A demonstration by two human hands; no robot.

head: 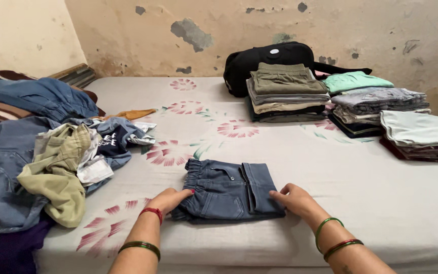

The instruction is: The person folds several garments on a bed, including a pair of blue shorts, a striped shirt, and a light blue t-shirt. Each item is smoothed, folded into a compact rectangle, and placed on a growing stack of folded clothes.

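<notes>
One pair of folded jeans (227, 191) lies on the bed (371, 203), near the front edge. Three stacks (286, 92) of folded clothes sit at the back right, and one black bag (267, 58) stands behind them. One big heap (51, 157) of loose clothes lies on the left. Two hands are on the jeans. The left hand (169, 199) is flat and open, its fingers pressing the left edge. The right hand (292, 197) is open too, its fingertips touching the right edge. Neither hand grips anything.

Home bedroom. Bed (290, 152) with floral sheet, folded clothes stacks (286, 91), unfolded laundry pile (51, 152). Peeling plaster wall (178, 30) behind.
</notes>
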